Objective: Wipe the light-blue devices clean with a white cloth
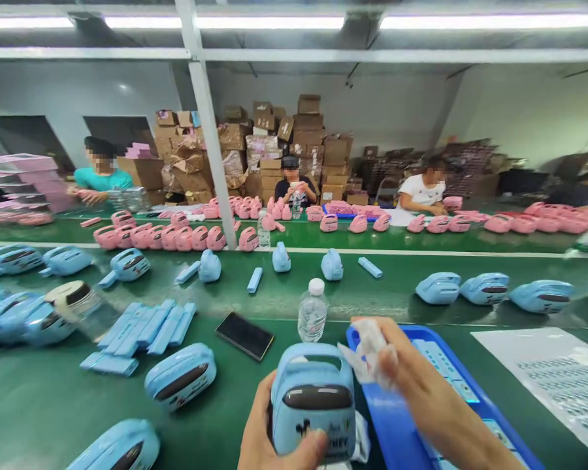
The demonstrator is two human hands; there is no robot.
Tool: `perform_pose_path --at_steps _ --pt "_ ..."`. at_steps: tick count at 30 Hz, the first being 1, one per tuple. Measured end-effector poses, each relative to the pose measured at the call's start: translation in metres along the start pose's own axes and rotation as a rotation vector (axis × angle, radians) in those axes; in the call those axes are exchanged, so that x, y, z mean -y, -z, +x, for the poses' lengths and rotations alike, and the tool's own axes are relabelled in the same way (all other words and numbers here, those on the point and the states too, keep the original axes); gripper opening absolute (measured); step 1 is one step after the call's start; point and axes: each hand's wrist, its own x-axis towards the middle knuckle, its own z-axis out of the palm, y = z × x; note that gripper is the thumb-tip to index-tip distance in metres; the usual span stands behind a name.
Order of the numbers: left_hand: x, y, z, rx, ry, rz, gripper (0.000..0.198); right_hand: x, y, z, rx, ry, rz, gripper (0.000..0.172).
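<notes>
Green bench (215,431) is spanning the view. Light-blue handled case (318,414): sitting at six o'clock; left hand (274,458) is gripping its side, thumb pressing its front. Right hand (402,359), at the case's two o'clock: half-curled, is pinching crumpled white tissue (370,346). Black phone (245,335): is lying at ten.

Dark "KEY" lettering (337,440) low on the blue handled case (314,410)
</notes>
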Motion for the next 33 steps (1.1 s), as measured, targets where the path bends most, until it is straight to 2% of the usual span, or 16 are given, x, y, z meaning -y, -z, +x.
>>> perform_pose_path --at_steps 2,4,8,9,10,12,14,16,18,19,21,23,24,28,31,33 --pt "-0.009 0.006 -0.005 -0.01 0.084 -0.005 0.081 -0.011 -0.017 -0.003 -0.108 0.03 0.085 0.043" --pt "-0.012 0.007 -0.005 -0.043 0.112 0.025 0.08 -0.016 -0.042 -0.007 -0.213 0.149 0.006 0.039" --pt "0.003 0.003 0.003 -0.102 -0.013 0.037 0.065 -0.016 -0.09 -0.013 -0.238 0.723 -0.304 0.031" --pt "0.008 0.003 0.004 -0.114 -0.045 0.038 0.061 -0.016 -0.097 -0.012 -0.258 0.798 -0.355 0.029" --pt "0.012 0.003 0.004 -0.131 -0.069 0.051 0.059 -0.017 -0.101 -0.011 -0.307 0.796 -0.389 0.028" --pt "0.014 0.004 0.002 -0.183 -0.102 0.117 0.065 -0.019 -0.103 -0.01 -0.407 0.61 -0.342 0.027" --pt "0.01 0.005 -0.002 -0.216 -0.123 0.169 0.074 -0.022 -0.101 -0.011 -0.382 0.472 -0.225 0.027" --pt "0.004 0.005 -0.004 -0.2 -0.117 0.153 0.072 -0.026 -0.099 -0.013 -0.261 0.522 -0.154 0.032" --pt "-0.002 0.006 -0.005 -0.212 -0.101 0.113 0.07 -0.031 -0.097 -0.015 -0.244 0.535 -0.14 0.032" --pt "-0.004 0.006 -0.005 -0.237 -0.081 0.099 0.071 -0.034 -0.096 -0.015 -0.257 0.444 -0.115 0.027" --pt "-0.008 0.008 -0.005 -0.272 -0.028 0.058 0.076 -0.038 -0.095 -0.016 -0.244 0.121 0.033 0.015" --pt "-0.012 0.009 -0.006 -0.226 0.011 -0.014 0.083 -0.041 -0.095 -0.017 -0.141 -0.123 0.24 0.029" --pt "-0.013 0.009 -0.007 -0.189 0.015 -0.048 0.084 -0.04 -0.095 -0.018 -0.09 -0.159 0.332 0.039" --pt "-0.015 0.011 -0.011 -0.02 -0.018 -0.183 0.084 -0.031 -0.098 -0.019 0.076 -0.082 0.517 0.074" --pt "-0.012 0.017 -0.013 0.08 0.004 -0.293 0.084 -0.026 -0.098 -0.018 0.178 -0.093 0.615 0.073" --pt "-0.01 0.022 -0.015 0.076 -0.012 -0.291 0.082 -0.026 -0.097 -0.019 0.174 -0.108 0.642 0.071"
